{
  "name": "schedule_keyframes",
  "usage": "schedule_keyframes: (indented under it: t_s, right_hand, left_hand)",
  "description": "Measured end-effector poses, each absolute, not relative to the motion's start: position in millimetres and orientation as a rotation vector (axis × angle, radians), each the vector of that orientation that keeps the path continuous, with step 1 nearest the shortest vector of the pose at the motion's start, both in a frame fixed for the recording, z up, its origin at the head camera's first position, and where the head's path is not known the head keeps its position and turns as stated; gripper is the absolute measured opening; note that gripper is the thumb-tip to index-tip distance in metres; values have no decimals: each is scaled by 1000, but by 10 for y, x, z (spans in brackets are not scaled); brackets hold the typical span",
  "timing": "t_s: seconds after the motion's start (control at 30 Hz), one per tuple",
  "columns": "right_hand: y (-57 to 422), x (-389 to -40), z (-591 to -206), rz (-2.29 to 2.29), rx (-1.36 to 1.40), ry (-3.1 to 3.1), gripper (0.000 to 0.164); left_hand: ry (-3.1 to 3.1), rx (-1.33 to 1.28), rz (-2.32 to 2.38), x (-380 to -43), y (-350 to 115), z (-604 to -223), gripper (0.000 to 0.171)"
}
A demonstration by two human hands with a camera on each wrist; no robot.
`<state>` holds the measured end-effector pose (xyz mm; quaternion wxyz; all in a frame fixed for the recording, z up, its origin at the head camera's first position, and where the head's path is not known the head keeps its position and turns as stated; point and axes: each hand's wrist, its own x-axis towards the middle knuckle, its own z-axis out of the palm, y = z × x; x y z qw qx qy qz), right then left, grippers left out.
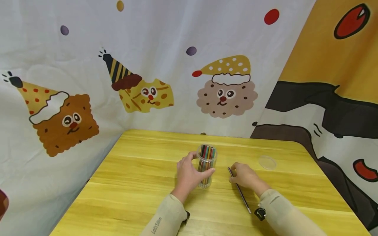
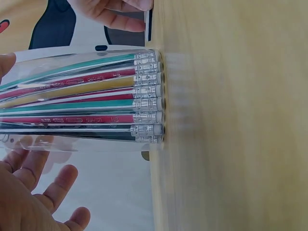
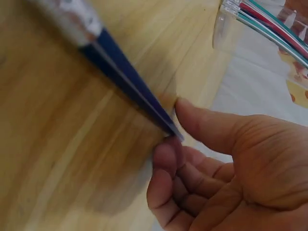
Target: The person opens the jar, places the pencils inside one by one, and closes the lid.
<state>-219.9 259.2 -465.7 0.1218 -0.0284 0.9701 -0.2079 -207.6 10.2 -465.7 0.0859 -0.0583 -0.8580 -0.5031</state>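
Note:
A clear plastic jar (image 1: 207, 183) full of coloured pencils (image 1: 208, 152) stands upright on the table. My left hand (image 1: 192, 173) holds it from the left, thumb across its front. Against the table lie the pencils' metal-banded ends (image 2: 148, 104) in the left wrist view, while the lower fingers (image 2: 62, 185) spread loosely beside the jar. A dark pencil (image 1: 242, 198) lies on the table to the right of the jar. Over its far end is my right hand (image 1: 245, 176); in the right wrist view, the pencil meets a bent fingertip, and the thumb (image 3: 207, 127) stays apart from it.
A round clear lid (image 1: 267, 162) lies on the yellow wood-grain table (image 1: 141, 183), beyond the right hand. Behind the table hangs a white cloth (image 1: 165, 39) printed with cartoon biscuits and cheese. Dark bands (image 1: 260, 214) sit around the wrists.

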Motion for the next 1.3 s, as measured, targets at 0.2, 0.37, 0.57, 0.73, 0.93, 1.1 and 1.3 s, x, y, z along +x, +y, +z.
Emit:
schedule_keyframes:
  t_s: [0.2,0.37,0.57,0.73,0.93,1.1,1.3]
  right_hand:
    - [2548,-2182,-4691,-688,-122,2817,37]
    - [2549,-2215,-4465,-793,-252,2941,27]
    - [2392,-2151,-3638,-1248,-533,3400,36]
    - [2106,-1942,-3163,-1846,-899,3429,65]
    - [1828,-1971,-3298,-1915,-992,3240,61]
    - [1753,-2082,-3585,-1730,-877,3203,44]
    - [1696,-2096,-3701,-1424,-875,3209,20]
  left_hand:
    - [-2553,-178,-1497,-2069,101,-4667,81]
    - [-2552,-182,-1499,-2063,90,-4665,81]
    - [-2559,-182,-1478,-2073,67,-4683,81]
    - [-2563,-194,-1471,-2083,53,-4710,80]
    - [-2558,-195,-1478,-2084,51,-4729,78]
    - [-2541,-236,-1502,-2071,59,-4717,76]
    - [-2521,-278,-1498,-2096,44,-4702,74]
